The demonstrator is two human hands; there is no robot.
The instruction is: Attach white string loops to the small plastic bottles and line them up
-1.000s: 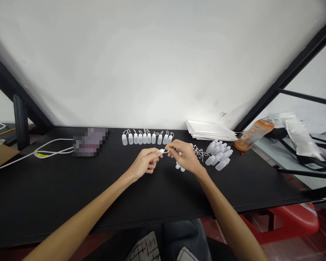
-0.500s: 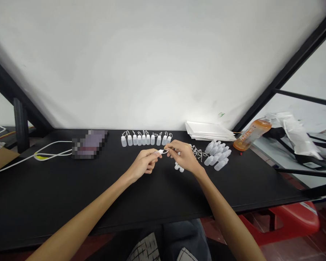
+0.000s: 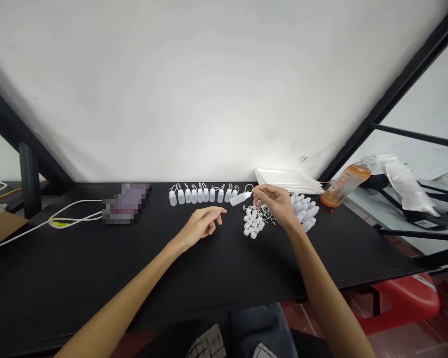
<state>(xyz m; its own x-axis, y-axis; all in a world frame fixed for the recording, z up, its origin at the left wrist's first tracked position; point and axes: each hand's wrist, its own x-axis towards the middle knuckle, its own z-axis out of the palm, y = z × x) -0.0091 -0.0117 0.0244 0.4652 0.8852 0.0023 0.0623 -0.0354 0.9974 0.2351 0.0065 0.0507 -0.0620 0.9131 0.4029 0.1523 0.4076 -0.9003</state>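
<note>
The grip of the right hand [image 3: 278, 204] is closed at the fingertips, it seems on the cord of one small tilted bottle [image 3: 239, 199]; the exact contact is too small to tell. The bottle slants beside the near end of a row of upright bottles [image 3: 193, 196], its cap toward the fingers. To hold it by the cord probably leaves its body free to be set at an angle.

The left hand [image 3: 199, 226] has its fingers half bent and apart, and holds nothing. It hovers over the counter [image 3: 216, 278], perhaps so that it stays near.

The row stands along the wall side, where I think it is kept out of the hands' way. The corded caps [image 3: 253, 223] lie in a heap close to the right hand, and the loose bottles [image 3: 308, 214] lie behind it, partly hidden; both are within easy reach.

The counter is black, before a white wall [image 3: 209, 99]. White sheets [image 3: 287, 180] and an orange drink bottle [image 3: 345, 186] rest at right, a white cable [image 3: 74, 202] at left, and a red stool [image 3: 406, 301] stands below.
</note>
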